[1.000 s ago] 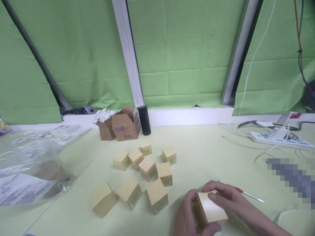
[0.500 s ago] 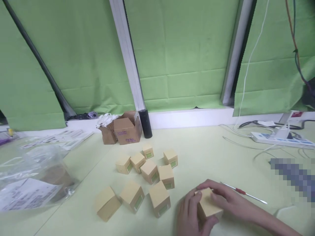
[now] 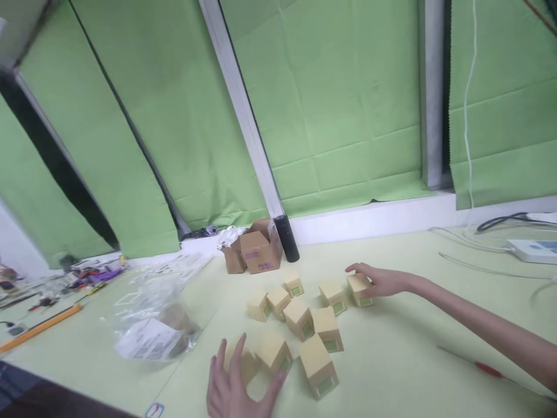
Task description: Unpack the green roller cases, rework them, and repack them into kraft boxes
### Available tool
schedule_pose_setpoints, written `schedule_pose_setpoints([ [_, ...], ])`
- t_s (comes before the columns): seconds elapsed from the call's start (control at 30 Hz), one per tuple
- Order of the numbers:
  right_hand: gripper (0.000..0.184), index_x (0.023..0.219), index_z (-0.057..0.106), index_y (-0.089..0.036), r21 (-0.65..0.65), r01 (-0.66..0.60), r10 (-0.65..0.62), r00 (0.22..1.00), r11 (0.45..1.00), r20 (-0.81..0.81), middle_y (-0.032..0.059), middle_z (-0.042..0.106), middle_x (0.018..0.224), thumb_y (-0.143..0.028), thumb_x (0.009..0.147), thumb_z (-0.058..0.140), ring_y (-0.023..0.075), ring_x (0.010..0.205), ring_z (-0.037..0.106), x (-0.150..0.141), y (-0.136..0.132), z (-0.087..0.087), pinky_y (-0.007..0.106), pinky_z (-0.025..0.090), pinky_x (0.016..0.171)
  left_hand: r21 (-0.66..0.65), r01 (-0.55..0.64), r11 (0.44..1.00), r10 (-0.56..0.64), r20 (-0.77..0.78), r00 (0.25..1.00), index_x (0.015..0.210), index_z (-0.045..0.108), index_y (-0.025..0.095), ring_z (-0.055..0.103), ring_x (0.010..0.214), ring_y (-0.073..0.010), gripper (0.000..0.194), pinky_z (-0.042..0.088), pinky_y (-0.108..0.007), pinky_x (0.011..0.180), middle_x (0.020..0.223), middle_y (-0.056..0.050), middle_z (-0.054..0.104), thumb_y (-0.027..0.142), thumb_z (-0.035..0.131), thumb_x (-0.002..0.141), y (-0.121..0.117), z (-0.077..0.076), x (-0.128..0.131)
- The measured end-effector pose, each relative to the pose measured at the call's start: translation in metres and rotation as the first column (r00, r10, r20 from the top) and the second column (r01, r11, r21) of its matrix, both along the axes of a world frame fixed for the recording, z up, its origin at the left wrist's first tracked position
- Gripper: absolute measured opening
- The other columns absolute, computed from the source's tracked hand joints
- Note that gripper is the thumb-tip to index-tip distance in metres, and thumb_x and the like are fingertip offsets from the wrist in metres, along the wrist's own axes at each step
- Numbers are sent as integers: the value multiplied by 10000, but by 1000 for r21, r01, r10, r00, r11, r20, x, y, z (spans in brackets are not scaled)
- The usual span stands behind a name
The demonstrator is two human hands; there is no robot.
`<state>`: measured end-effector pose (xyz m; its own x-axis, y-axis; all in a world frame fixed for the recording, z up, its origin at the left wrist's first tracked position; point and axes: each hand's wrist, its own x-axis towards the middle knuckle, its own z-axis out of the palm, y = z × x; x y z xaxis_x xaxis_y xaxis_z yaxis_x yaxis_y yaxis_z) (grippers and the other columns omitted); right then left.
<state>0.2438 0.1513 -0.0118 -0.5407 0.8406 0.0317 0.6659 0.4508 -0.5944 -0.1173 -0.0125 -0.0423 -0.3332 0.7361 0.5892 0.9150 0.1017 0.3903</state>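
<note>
My right hand [image 3: 375, 280] has its fingers around a small tan cardboard box [image 3: 359, 288], which rests on the table at the right end of the group. My left hand [image 3: 243, 386] is at the bottom with fingers spread over a tan box [image 3: 247, 367] at the front left, partly hidden behind the fingers. Close to the thumb is another box [image 3: 274, 350] with a green label. Several more such boxes stand in the middle, among them a front one [image 3: 318, 367] and a back one [image 3: 293, 284].
An open brown carton [image 3: 261, 251] and a black cylinder [image 3: 286, 238] stand by the wall. A clear plastic bag [image 3: 152, 331] lies to the left. At right are a red-handled screwdriver [image 3: 488, 368] and a white power strip [image 3: 533, 251].
My right hand has carried the box from the front right to the back right, beside the others. My left hand has let go of it and moved left. The view has turned left.
</note>
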Motion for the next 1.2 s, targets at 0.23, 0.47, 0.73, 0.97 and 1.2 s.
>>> schedule_pose_setpoints([
  [0.23,939,1430,301,-289,71,-163,147,970,984,196,132,455,1190,-660,640,647,382,1144,479,-42,27,-12,525,425,890,-261,228,938,-218,67,974,1259,465,249,372,1281,-368,518,262,-606,1035,1344,-129,478,530,478,824,21,28,-60],
  [0.47,588,1346,412,-269,190,-201,150,956,961,252,113,525,1182,-549,843,534,308,1055,534,-58,20,-16,464,480,800,-399,429,810,-424,107,899,1192,541,251,475,1178,-313,637,383,-479,1014,1206,-102,496,473,741,630,29,31,-57],
  [0.73,347,1238,512,-202,254,-119,48,963,960,267,85,550,1236,-357,927,536,228,1030,580,-56,9,-25,439,497,852,-483,489,727,-493,128,860,1331,367,237,451,1210,-232,657,356,-386,1041,1285,-76,540,204,641,735,21,38,-83],
  [0.97,322,1213,531,-192,258,-51,-27,956,965,292,80,571,1208,-342,928,541,217,1003,596,-43,-5,-23,429,507,838,-507,407,760,-458,26,888,1273,462,194,484,1181,-282,480,371,-525,991,1307,-100,508,323,606,833,12,41,-76],
  [1.2,353,1238,511,-196,243,-37,-41,950,969,310,83,562,1218,-361,927,537,222,1006,592,-25,-19,-22,434,504,839,-494,347,797,-423,-47,905,1324,401,185,449,1204,-321,635,328,-545,1006,1297,-136,505,435,626,785,9,52,-73],
])
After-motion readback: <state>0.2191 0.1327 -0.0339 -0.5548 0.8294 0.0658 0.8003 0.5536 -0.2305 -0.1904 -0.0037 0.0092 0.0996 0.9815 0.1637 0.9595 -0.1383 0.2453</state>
